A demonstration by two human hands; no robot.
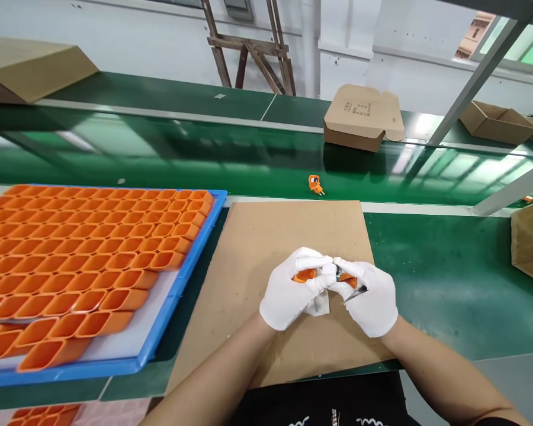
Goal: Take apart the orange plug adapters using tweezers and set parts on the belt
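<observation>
Both of my hands wear white gloves and meet over a cardboard sheet point(257, 248). My left hand point(286, 293) is closed around an orange plastic housing point(304, 276). My right hand point(375, 302) grips another orange plastic part point(349, 279), with a small dark piece point(338, 273) showing between the fingertips. A thin pointed metal tool point(355, 293), perhaps tweezers, also sticks out of the right hand. Fingers cover most of these parts, so I cannot tell whether they are joined. Under the left hand hangs a small white flap point(318, 305).
At left a blue-rimmed tray point(177, 296) holds rows of orange sleeves point(115, 260). An orange plug with metal pins point(315, 184) lies on the shiny green belt point(231, 165) ahead. Cardboard boxes stand at the back point(359, 115) and right edge point(530, 242). A metal post point(475, 83) rises at right.
</observation>
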